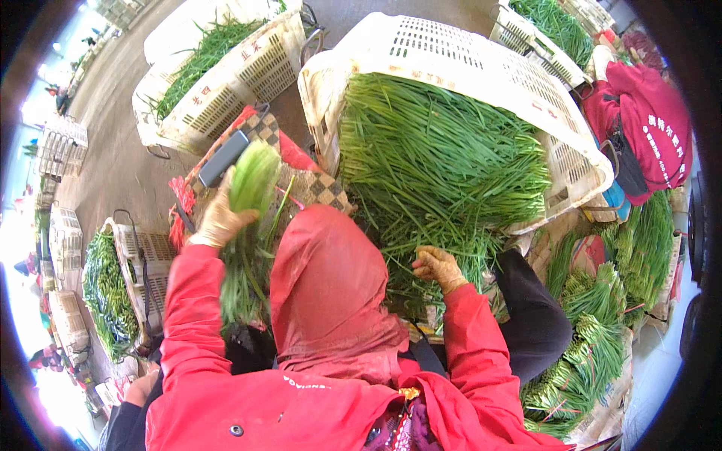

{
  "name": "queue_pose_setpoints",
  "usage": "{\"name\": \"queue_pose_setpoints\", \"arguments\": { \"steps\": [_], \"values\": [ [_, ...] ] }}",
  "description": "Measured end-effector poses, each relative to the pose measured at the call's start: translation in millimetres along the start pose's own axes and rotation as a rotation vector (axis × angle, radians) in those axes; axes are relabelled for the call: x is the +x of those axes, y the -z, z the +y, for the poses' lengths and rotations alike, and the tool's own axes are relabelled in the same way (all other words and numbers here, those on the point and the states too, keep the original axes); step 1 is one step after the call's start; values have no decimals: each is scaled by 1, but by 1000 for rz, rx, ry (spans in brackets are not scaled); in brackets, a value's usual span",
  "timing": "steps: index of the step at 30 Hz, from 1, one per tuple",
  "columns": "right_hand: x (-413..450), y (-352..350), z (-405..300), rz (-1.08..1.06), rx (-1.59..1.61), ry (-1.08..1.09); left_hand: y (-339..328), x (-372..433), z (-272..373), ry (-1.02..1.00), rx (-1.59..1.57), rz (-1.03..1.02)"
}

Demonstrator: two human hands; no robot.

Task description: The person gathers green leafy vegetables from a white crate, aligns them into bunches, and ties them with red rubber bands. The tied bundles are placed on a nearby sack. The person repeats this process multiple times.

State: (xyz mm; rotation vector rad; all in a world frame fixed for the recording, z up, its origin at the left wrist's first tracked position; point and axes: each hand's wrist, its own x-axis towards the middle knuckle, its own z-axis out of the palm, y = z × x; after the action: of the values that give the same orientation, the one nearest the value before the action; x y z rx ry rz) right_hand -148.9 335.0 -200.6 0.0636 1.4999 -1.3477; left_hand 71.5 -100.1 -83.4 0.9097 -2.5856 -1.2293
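Observation:
My left hand [220,217], in a stained pale glove, grips a bunch of garlic chives [251,180], blurred by motion. Its leaf ends hang beside my red-covered knee, in front of a low, cloth-covered surface with a checkered edge [327,194]. My right hand [437,268], in the same kind of glove, has its fingers curled in, and no stalk shows in them. Just beyond it lie loose chives [406,231]. These spill from a large white plastic crate [451,48] tipped on its side, with a thick stack of chives [440,146] inside.
A grey oblong device [224,158] and red ties [183,197] lie on the surface at left. More crates of greens stand at upper left [237,73], left [149,265] and upper right [541,51]. Tied chive bundles [592,349] are piled at right, below a person in maroon [648,129].

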Motion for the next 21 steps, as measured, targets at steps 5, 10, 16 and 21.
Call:
{"name": "queue_pose_setpoints", "arguments": {
  "steps": [5,10,16,21],
  "values": [
    [-3,-7,-22,-72,3,-8,-38,4,9,240,661,16],
    [15,-28,-45,-132,40,33,-21,34,101,-370,277,-215],
    [43,-40,-31,-216,96,0,-137,177,164,-552,854,-177],
    [49,-19,-15,-196,106,-18,-167,272,151,-256,1004,-383]
  ]
}}
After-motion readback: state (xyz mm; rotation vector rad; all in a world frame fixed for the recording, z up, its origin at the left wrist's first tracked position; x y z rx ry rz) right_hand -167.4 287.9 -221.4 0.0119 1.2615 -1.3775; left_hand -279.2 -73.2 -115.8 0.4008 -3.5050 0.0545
